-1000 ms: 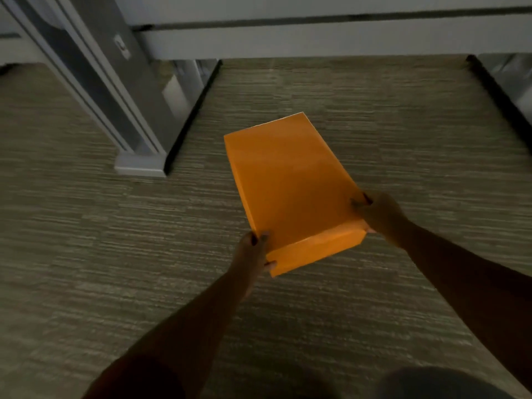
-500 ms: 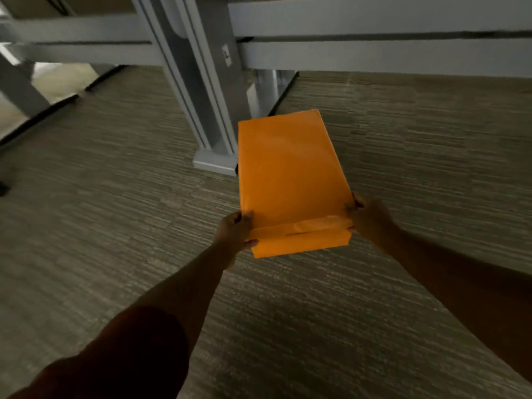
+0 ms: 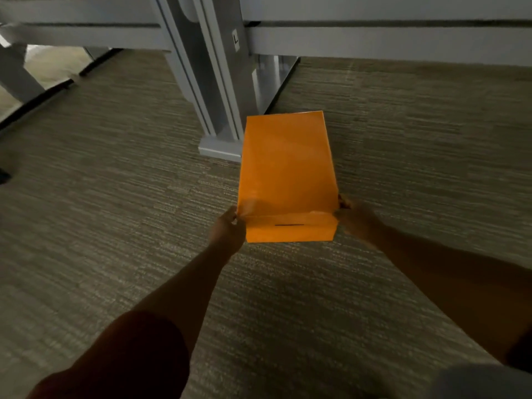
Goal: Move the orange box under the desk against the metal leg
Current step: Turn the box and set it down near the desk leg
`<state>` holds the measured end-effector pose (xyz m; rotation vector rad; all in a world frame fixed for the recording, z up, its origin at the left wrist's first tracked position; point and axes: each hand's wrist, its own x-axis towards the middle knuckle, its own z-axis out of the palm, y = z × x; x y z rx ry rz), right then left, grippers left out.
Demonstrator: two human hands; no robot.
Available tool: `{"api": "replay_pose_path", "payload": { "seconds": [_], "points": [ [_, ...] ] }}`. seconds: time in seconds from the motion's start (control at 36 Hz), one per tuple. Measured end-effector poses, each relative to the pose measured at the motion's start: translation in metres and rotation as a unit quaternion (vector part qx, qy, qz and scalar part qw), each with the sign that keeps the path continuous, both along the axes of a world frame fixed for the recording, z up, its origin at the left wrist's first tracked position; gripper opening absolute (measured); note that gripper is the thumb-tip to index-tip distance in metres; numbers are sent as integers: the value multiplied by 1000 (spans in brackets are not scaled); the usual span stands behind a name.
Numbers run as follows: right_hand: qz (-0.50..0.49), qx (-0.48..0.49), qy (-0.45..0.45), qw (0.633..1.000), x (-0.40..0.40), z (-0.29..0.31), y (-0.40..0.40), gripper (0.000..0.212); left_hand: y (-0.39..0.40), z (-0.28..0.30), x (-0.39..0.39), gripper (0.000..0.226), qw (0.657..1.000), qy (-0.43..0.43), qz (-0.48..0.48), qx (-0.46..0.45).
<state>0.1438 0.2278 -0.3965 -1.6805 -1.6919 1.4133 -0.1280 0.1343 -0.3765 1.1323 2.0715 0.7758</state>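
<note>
The orange box (image 3: pixel 288 171) is long and flat-topped, with a thin dark slot on its near end. It lies lengthwise on the carpet just right of the grey metal desk leg (image 3: pixel 214 82), and its left edge overlaps the leg's foot plate (image 3: pixel 217 148). My left hand (image 3: pixel 229 228) grips the box's near left corner. My right hand (image 3: pixel 355 220) grips the near right corner. Whether the box touches the leg I cannot tell.
Grey horizontal desk rails (image 3: pixel 374 38) run across the top of the view. A second leg (image 3: pixel 14 73) stands at the far left, with a dark object (image 3: pixel 4 177) at the left edge. Striped carpet (image 3: pixel 115 197) covers the floor.
The box has moved forward and left toward the metal leg and turned straight, so its near end faces me. Both hands kept their hold on the near corners.
</note>
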Motion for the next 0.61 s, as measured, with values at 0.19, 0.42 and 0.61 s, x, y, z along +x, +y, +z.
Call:
{"api": "replay_pose_path", "payload": {
  "seconds": [0.19, 0.42, 0.61],
  "points": [
    [55, 145, -136, 978, -7, 31, -40, 59, -36, 39, -14, 36, 991, 109, -71, 25],
    [184, 264, -225, 920, -36, 91, -90, 78, -83, 87, -22, 41, 985, 109, -121, 64],
    [241, 303, -288, 876, -49, 144, -138, 82, -122, 121, -50, 47, 980, 143, -94, 100]
  ]
}}
